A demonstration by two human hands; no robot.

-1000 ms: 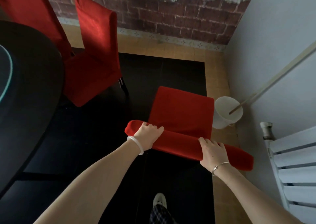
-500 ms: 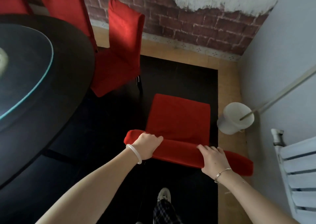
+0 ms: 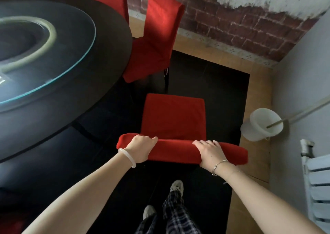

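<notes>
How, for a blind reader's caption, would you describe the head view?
Seen from above, the left hand and right hand grip the backrest of a red chair. A round dark table stands left, a white bucket right.

Round black table (image 3: 110, 43) left; white bucket (image 3: 250, 133) right; brick wall (image 3: 232, 28) behind.

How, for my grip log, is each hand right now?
Left hand: closed, gripping the top of the chair back.
Right hand: closed, gripping the same chair back.
</notes>
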